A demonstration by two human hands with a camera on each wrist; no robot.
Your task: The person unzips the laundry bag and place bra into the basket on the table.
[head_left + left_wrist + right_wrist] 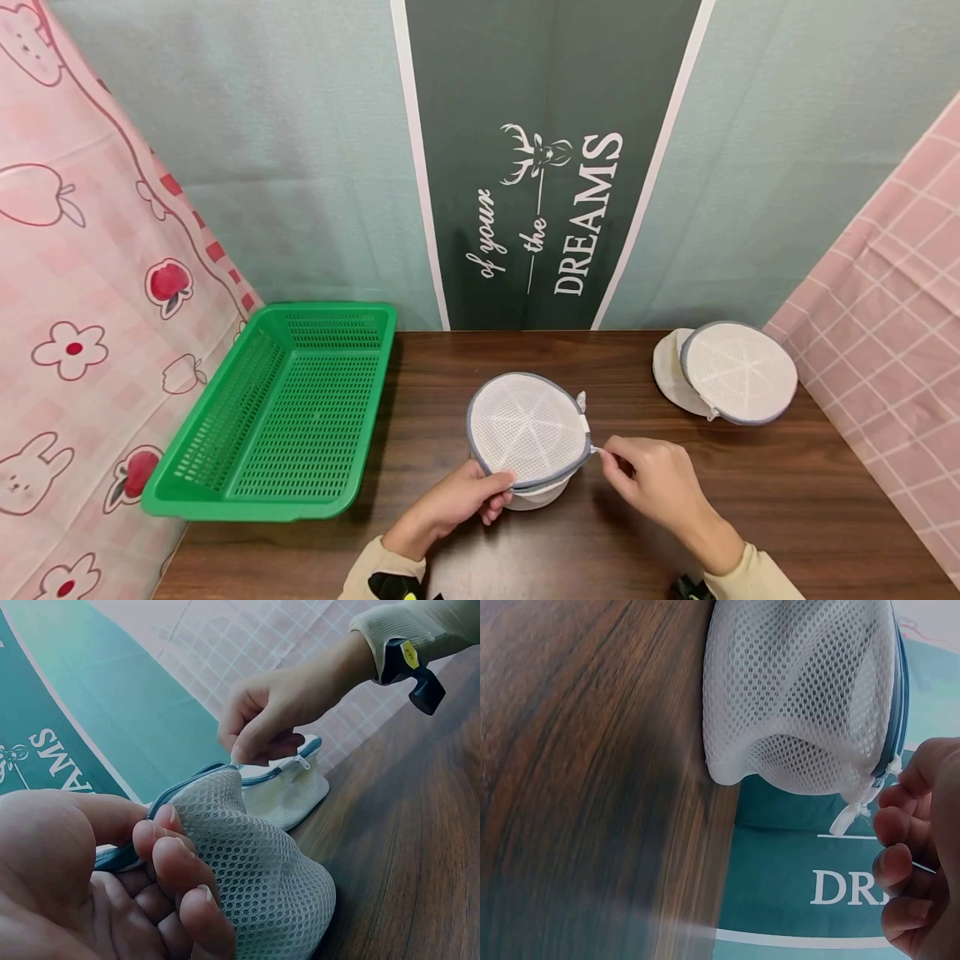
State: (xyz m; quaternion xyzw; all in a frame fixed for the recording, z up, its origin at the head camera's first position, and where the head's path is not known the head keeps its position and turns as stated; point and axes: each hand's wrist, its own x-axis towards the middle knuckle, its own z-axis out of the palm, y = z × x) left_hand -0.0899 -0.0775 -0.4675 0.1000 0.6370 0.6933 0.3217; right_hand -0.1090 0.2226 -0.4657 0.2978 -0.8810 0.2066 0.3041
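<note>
A white mesh laundry bag with a round top and blue-grey zipper rim stands on the table in front of me. My left hand pinches its near-left rim, thumb on top and fingers below. At the right side of the rim, my right hand pinches the zipper pull between thumb and index finger. In the left wrist view the mesh side of the bag sags below the rim. The right wrist view shows the bag's side and a white loop hanging near the zipper end.
A green plastic basket stands on the left of the brown wooden table. Another white mesh bag with a grey rim sits at the back right. Patterned cloths hang at the back and both sides.
</note>
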